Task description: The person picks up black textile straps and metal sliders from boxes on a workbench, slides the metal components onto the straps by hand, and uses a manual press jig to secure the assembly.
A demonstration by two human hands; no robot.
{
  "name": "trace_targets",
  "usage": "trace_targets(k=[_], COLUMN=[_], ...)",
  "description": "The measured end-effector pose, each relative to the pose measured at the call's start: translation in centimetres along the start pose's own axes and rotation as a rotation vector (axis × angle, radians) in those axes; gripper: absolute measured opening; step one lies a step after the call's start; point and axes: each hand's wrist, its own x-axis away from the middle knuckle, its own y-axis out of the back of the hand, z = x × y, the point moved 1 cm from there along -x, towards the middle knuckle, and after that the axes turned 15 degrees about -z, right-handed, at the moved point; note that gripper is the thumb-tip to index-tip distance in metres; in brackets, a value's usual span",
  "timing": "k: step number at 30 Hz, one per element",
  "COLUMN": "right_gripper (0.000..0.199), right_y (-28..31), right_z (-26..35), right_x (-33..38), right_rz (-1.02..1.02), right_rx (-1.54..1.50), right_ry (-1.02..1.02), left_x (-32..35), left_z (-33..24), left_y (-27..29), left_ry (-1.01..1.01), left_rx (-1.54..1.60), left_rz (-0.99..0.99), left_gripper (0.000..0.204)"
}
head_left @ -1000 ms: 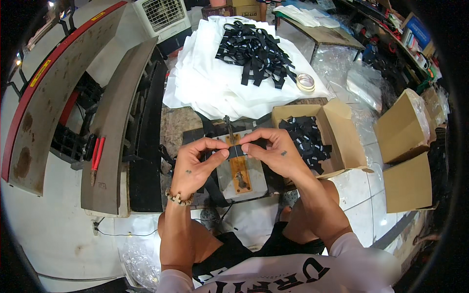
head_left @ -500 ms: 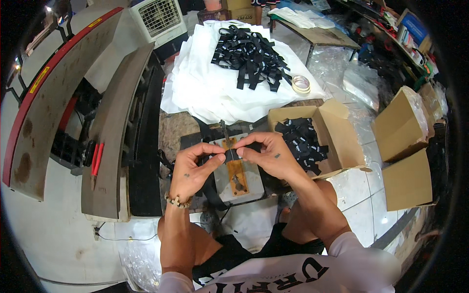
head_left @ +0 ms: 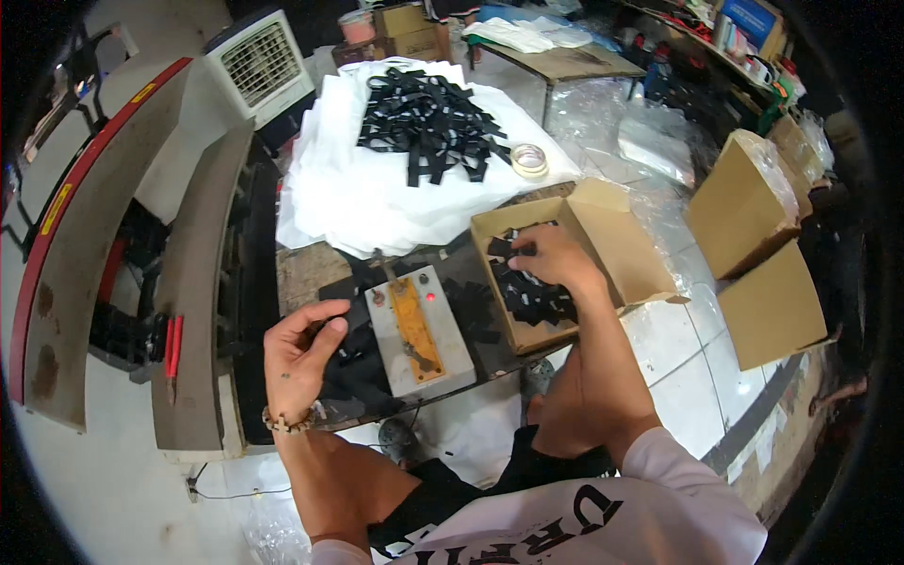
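My left hand hovers at the left of a small grey box-shaped device, beside dark fabric strips. Its thumb and index finger are a little apart, with no held thing visible between them. The device has a worn orange-yellow plate, metal fittings and a lit red lamp. Reaching into an open cardboard box, my right hand has its fingers curled on a short black fabric strip. More short black strips lie under it.
Beyond the device, a heap of black strips and a tape roll rest on stacked white sheets. Red-handled pliers lie on a curved panel at left. Cardboard boxes stand at right, and an air cooler behind.
Both hands have left the device, where they were pinching a black strip together. The left moved left; the right moved into the cardboard box. The view has shifted slightly.
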Motion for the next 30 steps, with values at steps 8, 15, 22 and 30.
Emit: trace_targets(k=[8, 15, 22, 30], right_gripper=[0.032, 0.022, 0.014, 0.015], right_y=[-0.3, -0.5, -1.7, -3.2], right_z=[13.4, 12.9, 13.1, 11.9], right_x=[4.2, 3.7, 3.6, 3.1], right_rz=[0.263, 0.228, 0.223, 0.187], right_rx=[-1.122, -1.069, -0.985, -0.924], right_ry=[0.044, 0.007, -0.013, -0.085], left_x=[1.4, 0.3, -0.4, -0.9], left_z=[-1.7, -0.2, 1.2, 2.3], left_y=[-3.0, -1.4, -2.3, -2.9], left_ry=[-0.170, -0.020, -0.006, -0.026], left_rx=[0.118, 0.160, 0.154, 0.074], left_rz=[0.189, 0.187, 0.173, 0.138], left_gripper=[0.022, 0.023, 0.021, 0.009])
